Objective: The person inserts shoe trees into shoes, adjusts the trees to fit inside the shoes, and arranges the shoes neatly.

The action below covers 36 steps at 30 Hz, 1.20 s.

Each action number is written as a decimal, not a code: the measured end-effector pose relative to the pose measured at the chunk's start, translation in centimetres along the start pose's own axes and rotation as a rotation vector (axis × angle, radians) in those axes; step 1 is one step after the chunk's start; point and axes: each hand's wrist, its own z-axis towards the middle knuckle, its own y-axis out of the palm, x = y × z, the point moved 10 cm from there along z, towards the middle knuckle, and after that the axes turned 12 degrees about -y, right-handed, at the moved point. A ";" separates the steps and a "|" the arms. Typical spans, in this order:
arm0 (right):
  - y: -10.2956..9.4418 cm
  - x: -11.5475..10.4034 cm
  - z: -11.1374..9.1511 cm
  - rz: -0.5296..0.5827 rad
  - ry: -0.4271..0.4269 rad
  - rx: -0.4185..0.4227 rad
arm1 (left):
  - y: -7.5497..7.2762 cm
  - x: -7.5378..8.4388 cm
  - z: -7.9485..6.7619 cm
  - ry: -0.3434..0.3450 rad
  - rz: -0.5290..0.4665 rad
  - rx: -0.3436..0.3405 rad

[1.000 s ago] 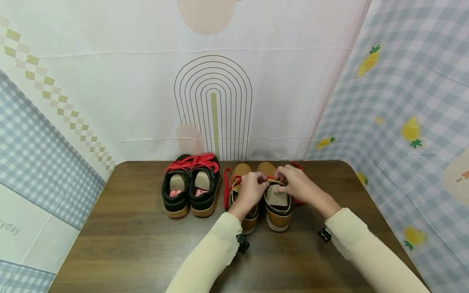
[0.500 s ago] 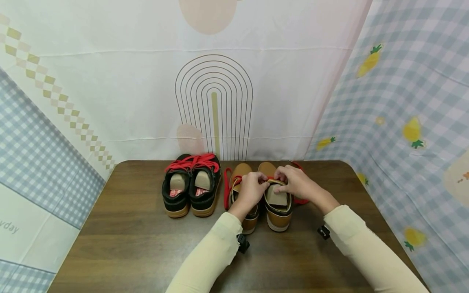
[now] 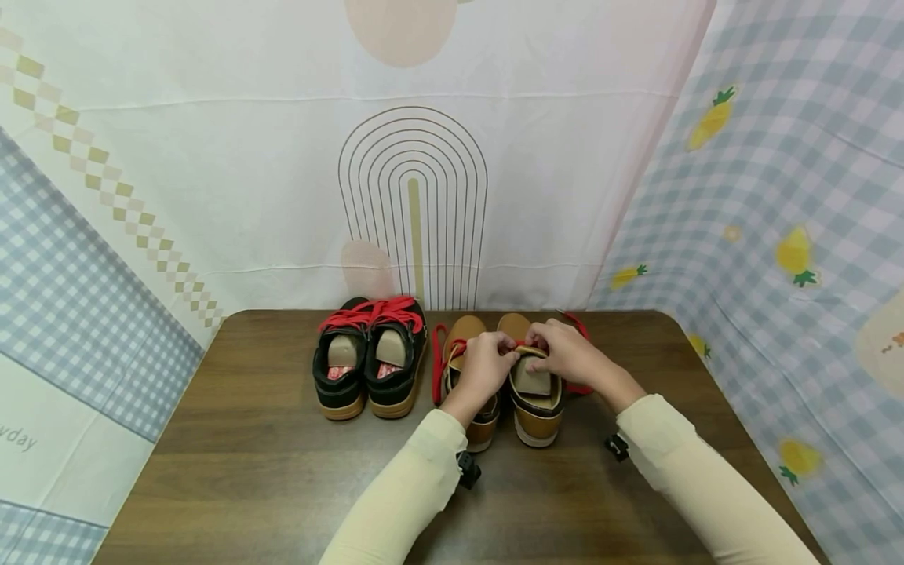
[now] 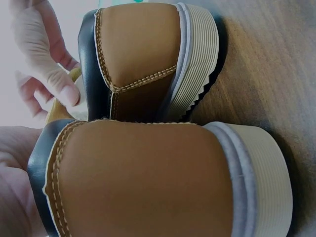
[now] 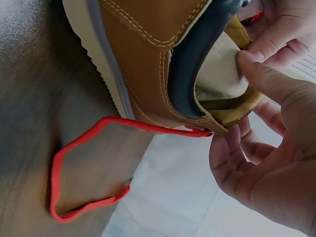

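Two tan shoes with dark collars stand side by side; the right-hand tan shoe (image 3: 538, 424) has both hands at its top. My left hand (image 3: 483, 365), reaching across the left-hand tan shoe (image 3: 482, 433), pinches the tongue (image 5: 239, 32) at its left side, close to a bit of red lace. On the other side, my right hand (image 3: 568, 353) grips the tongue, thumb inside the opening and fingers curled outside by the eyelet. A red shoelace (image 5: 79, 140) runs from that eyelet down to the table. A beige insert (image 3: 531, 378) fills the shoe's opening.
A pair of black shoes (image 3: 394, 386) with tied red laces stands left of the tan pair. Another red lace (image 3: 438, 365) lies looped beside the left tan shoe. The brown wooden table (image 3: 268, 471) meets a patterned cloth backdrop (image 3: 282, 196) behind.
My right hand and forearm have shifted slightly to the left. The left hand keeps its place, and the shoes have not moved.
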 end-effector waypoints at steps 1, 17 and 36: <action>0.0 0.0 -0.1 0.003 0.002 0.005 | 0.0 0.0 0.0 0.000 -0.001 -0.001; -0.5 -0.8 -0.8 -0.074 -0.076 0.178 | 0.1 -0.2 0.2 0.000 -0.009 0.001; 0.1 -0.9 -0.5 -0.118 -0.132 0.234 | 0.1 -0.2 0.3 0.012 0.010 0.012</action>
